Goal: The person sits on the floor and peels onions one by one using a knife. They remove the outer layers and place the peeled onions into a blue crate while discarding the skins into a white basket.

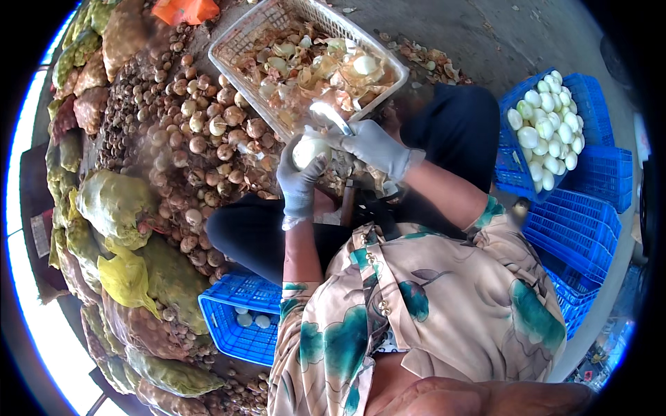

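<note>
My left hand [302, 174], in a grey glove, is wrapped around a peeled white onion [310, 151]. My right hand [379, 148], gloved alike, grips a curved pale tool [332, 117] whose working end I cannot make out. Its fingers are close beside the onion. Just beyond both hands stands a whitish plastic crate [325, 15] heaped with onion skins [312, 78]. A peeled onion [365, 65] lies on those skins. Unpeeled onions [197, 145] are spread over the floor to the left of my hands.
A blue crate [502, 161] full of peeled onions [549, 130] stands at right, near stacked blue crates [572, 229]. Another blue crate [234, 343] at lower left holds several peeled onions [253, 320]. Filled mesh sacks [114, 203] line the left side, with a yellow bag [125, 275].
</note>
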Demonstrator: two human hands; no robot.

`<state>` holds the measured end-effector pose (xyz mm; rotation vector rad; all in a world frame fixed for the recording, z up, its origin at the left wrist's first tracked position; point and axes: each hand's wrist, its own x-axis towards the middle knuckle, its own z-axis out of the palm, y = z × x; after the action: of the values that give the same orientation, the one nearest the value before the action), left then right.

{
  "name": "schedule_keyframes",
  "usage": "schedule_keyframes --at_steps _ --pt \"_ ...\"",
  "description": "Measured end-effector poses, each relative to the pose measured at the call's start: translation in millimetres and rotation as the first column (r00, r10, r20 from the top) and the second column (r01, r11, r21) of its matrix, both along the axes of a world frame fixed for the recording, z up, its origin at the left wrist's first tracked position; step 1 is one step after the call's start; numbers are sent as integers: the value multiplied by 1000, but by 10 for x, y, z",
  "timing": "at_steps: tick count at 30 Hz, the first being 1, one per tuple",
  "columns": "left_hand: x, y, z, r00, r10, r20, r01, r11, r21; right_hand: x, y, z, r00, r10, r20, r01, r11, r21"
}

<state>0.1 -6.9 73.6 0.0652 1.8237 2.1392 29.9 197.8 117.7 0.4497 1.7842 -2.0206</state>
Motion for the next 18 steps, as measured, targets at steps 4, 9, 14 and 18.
schedule_keyframes --at_steps 4,9,14,18 --pt "35 69 30 995 -74 -68 76 997 29 -148 -57 -136 960 -71 -270 84 996 36" --pt "80 165 273 997 -47 -61 61 966 250 -86 4 278 958 -162 -238 130 981 -142" --pt "146 242 448 991 0 -132 32 970 239 -106 123 378 950 -156 -271 116 981 -157" --pt "139 183 245 989 -44 -143 63 989 131 -74 51 343 969 -13 -248 -16 993 -115"
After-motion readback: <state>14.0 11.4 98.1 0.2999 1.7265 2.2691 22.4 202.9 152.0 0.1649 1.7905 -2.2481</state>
